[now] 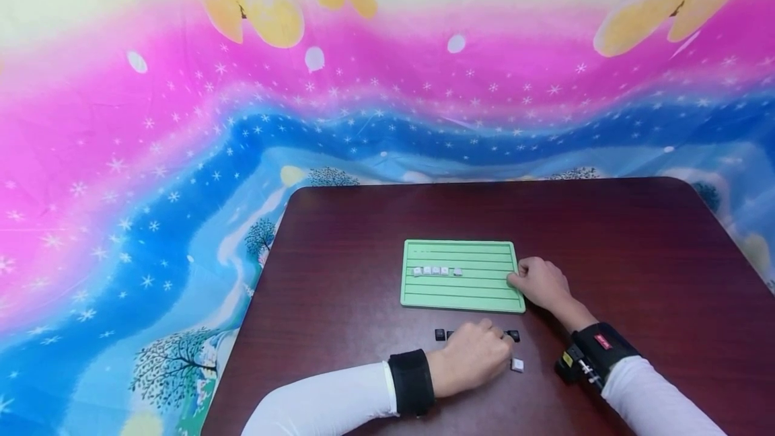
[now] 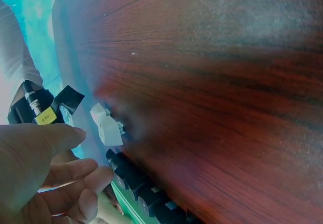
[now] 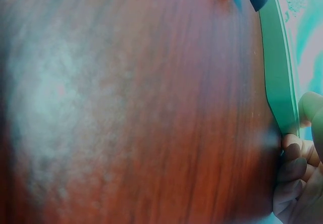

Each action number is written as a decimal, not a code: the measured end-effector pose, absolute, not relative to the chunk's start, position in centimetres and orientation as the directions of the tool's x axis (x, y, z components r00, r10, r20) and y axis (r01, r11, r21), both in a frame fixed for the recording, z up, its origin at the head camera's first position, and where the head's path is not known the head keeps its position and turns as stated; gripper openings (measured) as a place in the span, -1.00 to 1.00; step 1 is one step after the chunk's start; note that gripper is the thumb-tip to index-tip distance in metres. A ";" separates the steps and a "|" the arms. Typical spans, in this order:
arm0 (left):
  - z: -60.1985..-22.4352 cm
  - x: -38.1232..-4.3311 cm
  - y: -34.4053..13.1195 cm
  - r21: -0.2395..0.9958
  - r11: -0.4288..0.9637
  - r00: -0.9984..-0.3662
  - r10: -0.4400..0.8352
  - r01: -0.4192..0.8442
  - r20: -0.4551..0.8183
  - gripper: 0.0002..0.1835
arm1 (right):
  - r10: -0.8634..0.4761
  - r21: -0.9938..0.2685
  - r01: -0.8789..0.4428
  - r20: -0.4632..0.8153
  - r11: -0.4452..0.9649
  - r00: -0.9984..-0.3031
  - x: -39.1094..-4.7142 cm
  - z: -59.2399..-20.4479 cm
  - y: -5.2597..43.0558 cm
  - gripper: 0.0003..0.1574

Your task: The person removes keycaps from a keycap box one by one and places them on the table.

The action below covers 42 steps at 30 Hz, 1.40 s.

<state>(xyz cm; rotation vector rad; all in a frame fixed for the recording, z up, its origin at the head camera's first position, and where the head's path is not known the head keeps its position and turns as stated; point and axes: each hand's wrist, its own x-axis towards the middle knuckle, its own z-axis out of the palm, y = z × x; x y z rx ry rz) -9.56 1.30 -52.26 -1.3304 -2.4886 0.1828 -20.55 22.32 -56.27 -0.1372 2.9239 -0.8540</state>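
A light green board [image 1: 478,295] with raised lines across it lies on the table. Several small white keycaps [image 1: 436,271] stand in a row on it. At its right edge my right hand [image 1: 545,283] grips the board, thumb on top and fingers beneath the rim [image 3: 290,120]. My left hand [image 1: 475,355] is over a row of black keycaps [image 1: 440,334], hiding most of them. Its thumb and fingers are apart with nothing between them in the left wrist view. Just beyond the thumb tip are loose white keycaps [image 2: 110,132], one of them visible right of the hand in the head view.
The dark reddish-brown table [image 1: 339,268] has rounded far corners. Behind it hangs a colourful printed cloth [image 1: 387,86]. A black wrist strap with a small device [image 1: 569,362] is on the right wrist, another strap [image 1: 412,382] on the left.
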 end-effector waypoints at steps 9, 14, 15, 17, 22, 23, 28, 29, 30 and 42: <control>-52.1 -10.3 1.3 -0.230 0.577 -0.533 0.815 0.784 0.228 -0.81 | -0.106 -0.532 -0.062 -0.052 0.844 -0.993 -20.6 -56.5 22.3 -0.50; -51.6 -10.9 1.1 -0.213 0.597 -0.554 0.800 0.773 0.232 -0.80 | -0.095 -0.528 -0.058 -0.044 0.847 -0.994 -20.7 -56.6 22.4 -0.49; -51.5 -11.1 1.1 -0.216 0.602 -0.559 0.796 0.768 0.233 -0.79 | -0.094 -0.528 -0.055 -0.046 0.847 -0.994 -20.7 -56.6 22.4 -0.49; -51.3 -11.3 1.0 -0.220 0.614 -0.569 0.788 0.758 0.235 -0.78 | -0.094 -0.531 -0.053 -0.049 0.846 -0.994 -20.7 -56.5 22.3 -0.49; -51.0 -11.8 0.8 -0.226 0.641 -0.589 0.765 0.734 0.259 -0.76 | -0.099 -0.534 -0.058 -0.049 0.844 -0.994 -20.6 -56.6 22.3 -0.49; -50.9 -11.9 0.8 -0.223 0.646 -0.592 0.760 0.730 0.268 -0.77 | -0.100 -0.533 -0.059 -0.048 0.844 -0.994 -20.6 -56.6 22.3 -0.49; -50.6 -12.5 0.6 -0.193 0.673 -0.614 0.734 0.714 0.289 -0.78 | -0.100 -0.532 -0.060 -0.046 0.845 -0.994 -20.7 -56.6 22.3 -0.50; -50.5 -12.6 0.6 -0.188 0.676 -0.619 0.731 0.712 0.286 -0.78 | -0.100 -0.532 -0.062 -0.044 0.844 -0.994 -20.7 -56.6 22.3 -0.50; -50.3 -12.7 0.5 -0.183 0.680 -0.625 0.728 0.710 0.280 -0.79 | -0.100 -0.532 -0.062 -0.043 0.844 -0.994 -20.7 -56.6 22.3 -0.50; -50.5 -14.9 -0.4 -0.148 0.732 -0.688 0.677 0.665 0.261 -0.77 | -0.089 -0.516 -0.044 -0.062 0.855 -0.994 -20.8 -56.6 22.3 -0.49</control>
